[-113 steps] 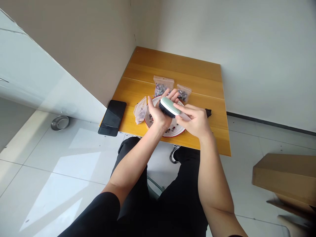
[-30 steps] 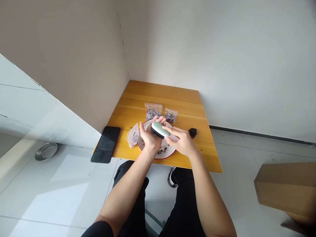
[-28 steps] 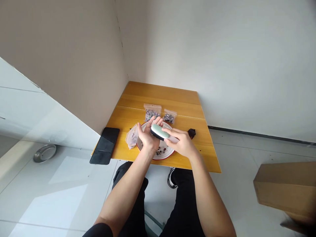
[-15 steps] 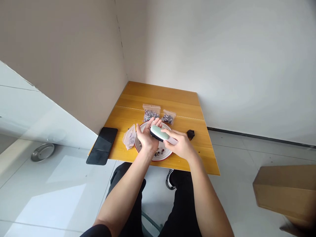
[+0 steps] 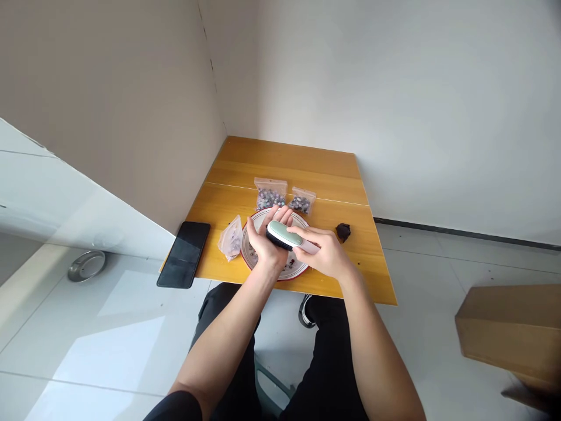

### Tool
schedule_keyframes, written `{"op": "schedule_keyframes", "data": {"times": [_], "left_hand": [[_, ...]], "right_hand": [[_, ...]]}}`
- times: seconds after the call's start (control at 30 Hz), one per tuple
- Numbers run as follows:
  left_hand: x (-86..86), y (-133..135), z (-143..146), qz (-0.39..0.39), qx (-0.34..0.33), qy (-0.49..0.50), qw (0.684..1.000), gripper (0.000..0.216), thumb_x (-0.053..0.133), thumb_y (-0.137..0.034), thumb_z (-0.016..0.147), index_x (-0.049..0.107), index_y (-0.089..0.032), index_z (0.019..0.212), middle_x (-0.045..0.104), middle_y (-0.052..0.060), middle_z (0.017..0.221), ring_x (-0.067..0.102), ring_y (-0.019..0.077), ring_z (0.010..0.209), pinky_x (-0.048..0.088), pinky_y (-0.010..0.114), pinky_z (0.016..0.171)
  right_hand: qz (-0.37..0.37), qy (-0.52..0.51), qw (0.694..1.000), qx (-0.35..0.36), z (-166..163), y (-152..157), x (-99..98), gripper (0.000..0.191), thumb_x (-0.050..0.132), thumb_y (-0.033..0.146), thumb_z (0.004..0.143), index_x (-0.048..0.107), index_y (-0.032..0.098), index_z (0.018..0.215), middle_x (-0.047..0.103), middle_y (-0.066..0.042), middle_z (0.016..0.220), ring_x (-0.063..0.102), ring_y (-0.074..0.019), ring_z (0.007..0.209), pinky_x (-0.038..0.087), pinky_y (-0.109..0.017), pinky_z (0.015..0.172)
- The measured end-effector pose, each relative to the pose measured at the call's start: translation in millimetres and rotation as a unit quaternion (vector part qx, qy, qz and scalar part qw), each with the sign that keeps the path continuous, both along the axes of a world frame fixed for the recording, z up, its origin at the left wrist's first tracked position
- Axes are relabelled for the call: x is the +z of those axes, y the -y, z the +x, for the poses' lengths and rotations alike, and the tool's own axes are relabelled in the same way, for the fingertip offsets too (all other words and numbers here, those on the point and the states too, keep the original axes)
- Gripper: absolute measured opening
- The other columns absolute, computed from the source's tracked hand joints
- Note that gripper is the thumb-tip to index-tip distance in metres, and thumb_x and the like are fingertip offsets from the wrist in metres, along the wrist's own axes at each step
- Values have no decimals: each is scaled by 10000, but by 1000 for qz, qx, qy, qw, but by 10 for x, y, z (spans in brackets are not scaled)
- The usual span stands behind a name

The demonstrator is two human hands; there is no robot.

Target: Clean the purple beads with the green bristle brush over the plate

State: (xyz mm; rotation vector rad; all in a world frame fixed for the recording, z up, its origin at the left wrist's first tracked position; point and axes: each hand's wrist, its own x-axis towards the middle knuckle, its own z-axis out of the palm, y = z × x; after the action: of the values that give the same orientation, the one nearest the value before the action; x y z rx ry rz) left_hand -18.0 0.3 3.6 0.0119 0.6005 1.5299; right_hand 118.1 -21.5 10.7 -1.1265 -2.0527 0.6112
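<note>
Nearest to the camera are the person's legs in black trousers (image 5: pixel 228 327), with one black-and-white sneaker (image 5: pixel 305 313) under the front edge of the wooden table (image 5: pixel 280 155). Above them the two bare forearms reach forward to the worktop. The right hand (image 5: pixel 322 251) holds the pale handle of a hand brush (image 5: pixel 284 235) that has a mint-green back and dark bristles; its fingers lie pressed together and wrap over the handle. The left hand (image 5: pixel 266 242) is turned palm up under the brush, and its fingers are a little spread and curved, so the bristles press against the palm side. Both hands are above a white plate with a red rim (image 5: pixel 291 276), near the front edge of the worktop, and small dark beads (image 5: pixel 287 269) lie on this plate. Just left of the plate is a crumpled clear bag (image 5: pixel 230 238), and farther left, at the left edge, lies a black smartphone (image 5: pixel 184 254). Right of the plate is a small dark lump (image 5: pixel 343 232). Behind the plate stand two small zip bags of beads (image 5: pixel 269 196), side by side. On the floor, a steel bowl (image 5: pixel 86 265) is at left and a cardboard box (image 5: pixel 508 327) is at right.
</note>
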Motion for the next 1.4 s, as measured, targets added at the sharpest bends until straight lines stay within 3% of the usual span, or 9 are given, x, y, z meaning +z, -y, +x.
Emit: {"op": "schedule_keyframes", "data": {"times": [0.23,0.43,0.6,0.83,1.03,1.23,1.4], "left_hand": [[51,-8,-28,11,3,4,1000,711,356,-671,939,695,-76,1130,721,214,1205,697,302,1165,491,399,1073],[11,1,-3,23,-10,11,1000,732,369,-689,929,694,-67,1136,739,214,1153,712,304,1133,491,409,1079],[-7,-16,8,23,-13,12,1000,713,357,-692,929,695,-93,1115,738,200,1153,686,316,1190,482,428,1092],[10,-20,5,13,-35,15,999,740,324,-700,937,695,-82,1103,733,216,1153,675,330,1210,482,441,1089],[-17,-18,-14,27,-30,5,999,739,313,-701,938,705,-98,1111,742,194,1137,674,315,1215,468,431,1111],[-9,-24,-6,10,-5,-1,1000,734,328,-693,939,706,-84,1099,734,202,1153,673,316,1216,476,419,1098],[-5,2,77,11,-28,14,999,710,320,-677,935,712,-97,1054,749,189,1058,653,318,1249,463,432,1127]], "right_hand": [[13,-13,1000,-12,33,-20,-33,487,638,173,864,668,290,1336,717,-47,1289,716,-231,1086,584,-381,956],[-23,-19,999,12,31,-18,-25,484,640,193,861,672,261,1339,773,-21,1090,728,-182,895,603,-354,890],[-14,-4,1000,-5,33,-35,-10,501,621,197,878,650,279,1371,768,-19,1061,717,-193,932,590,-371,913],[-54,-17,998,13,51,-25,-7,499,630,203,872,657,263,1366,774,-22,1128,725,-197,947,600,-364,895],[-10,1,1000,-5,58,-37,-12,531,607,192,888,615,293,1410,745,-28,1224,708,-213,1063,569,-388,978],[-48,11,999,21,58,-21,18,527,619,185,865,638,272,1385,781,-4,1047,699,-175,843,595,-336,797],[-12,-5,1000,2,39,-42,8,527,601,187,888,622,290,1405,739,-29,1245,705,-208,1056,573,-367,948]]}}
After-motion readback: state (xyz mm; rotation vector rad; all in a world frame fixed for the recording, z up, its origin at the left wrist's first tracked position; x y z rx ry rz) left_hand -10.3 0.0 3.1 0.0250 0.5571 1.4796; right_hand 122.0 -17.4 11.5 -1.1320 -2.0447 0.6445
